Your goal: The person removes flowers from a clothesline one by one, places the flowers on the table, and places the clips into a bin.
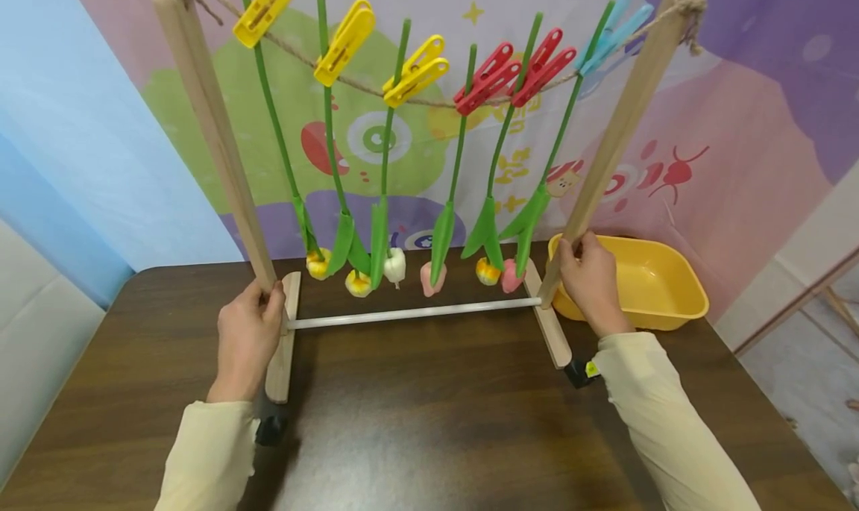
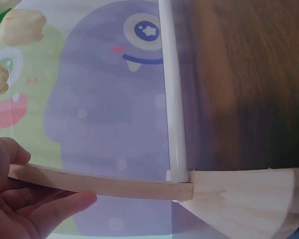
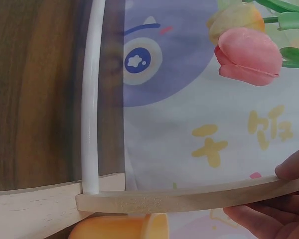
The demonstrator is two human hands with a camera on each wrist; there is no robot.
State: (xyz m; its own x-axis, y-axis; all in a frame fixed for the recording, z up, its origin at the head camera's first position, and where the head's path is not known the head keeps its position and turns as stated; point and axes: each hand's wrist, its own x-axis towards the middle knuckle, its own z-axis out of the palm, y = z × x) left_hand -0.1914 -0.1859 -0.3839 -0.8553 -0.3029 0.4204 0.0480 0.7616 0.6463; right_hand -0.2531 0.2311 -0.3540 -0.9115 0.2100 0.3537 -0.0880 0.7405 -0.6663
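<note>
A wooden rack stands over the table, with a white crossbar (image 1: 416,313) low between its two uprights. My left hand (image 1: 247,339) grips the left upright (image 1: 215,123) near its base, thumb and fingers on either side of the wood. Likewise, my right hand (image 1: 593,280) holds the right upright (image 1: 620,134) low down. Twine (image 1: 365,87) runs between the upright tops. Several artificial tulips hang heads down from it, among them a white tulip (image 1: 394,268) and a pink tulip (image 3: 249,56). Yellow clothespins (image 1: 345,41), red clothespins (image 1: 486,78) and a blue clothespin (image 1: 611,37) clip their stems.
A yellow plastic basin (image 1: 661,283) sits at the back right of the dark wooden table (image 1: 429,421), behind my right hand. A cartoon-printed backdrop (image 1: 262,153) rises behind the rack. Wooden feet (image 1: 552,332) run front to back under the uprights.
</note>
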